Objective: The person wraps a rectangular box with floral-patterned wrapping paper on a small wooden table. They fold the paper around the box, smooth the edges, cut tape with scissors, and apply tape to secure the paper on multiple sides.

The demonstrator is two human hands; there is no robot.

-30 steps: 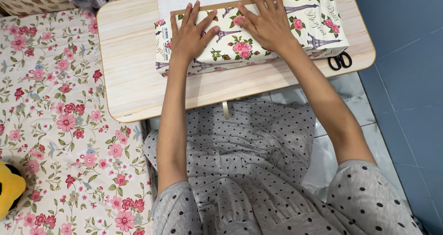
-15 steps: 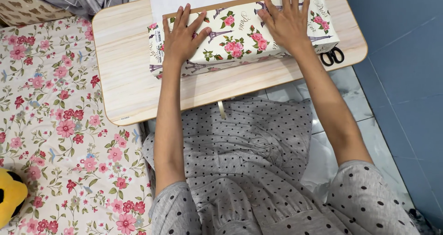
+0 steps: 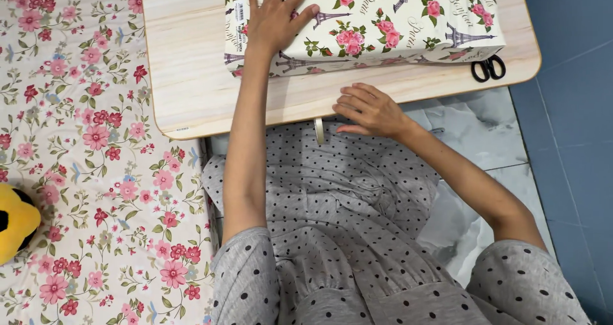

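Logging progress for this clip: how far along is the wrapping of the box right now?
Done: floral paper covers the top and near side of the box. In hand: the left hand presses flat on it, while the right hand sits at the table edge near a hanging tape strip. Left: no tape shows on the paper; scissors lie unused.

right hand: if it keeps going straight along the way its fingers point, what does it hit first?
The right hand points left along the table edge. First in line looks like the hanging strip of tape, just past the fingertips; beyond that, the left forearm. Depth is unclear.
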